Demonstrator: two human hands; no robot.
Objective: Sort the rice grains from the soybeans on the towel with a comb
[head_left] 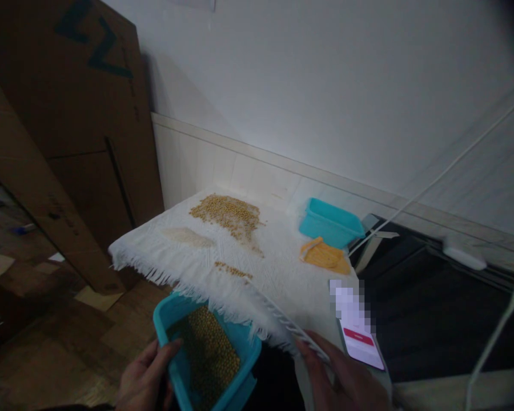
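Soybeans point(208, 354) sit in the teal tub point(245, 381), left hand point(145, 377) gripping its rim. Right hand point(338, 379) pinches a white slat point(282, 322).

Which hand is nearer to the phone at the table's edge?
Right. The right hand lies just beside the phone; the left hand is farther off, gripping the teal tub of beans.

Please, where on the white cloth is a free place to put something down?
Free: the middle of the cloth, between small bean pile, orange heap and phone; also the back part between big bean pile and far tub. Crowded: the front edge, where the right hand grips the ridged strip and the left hand holds the bean tub.
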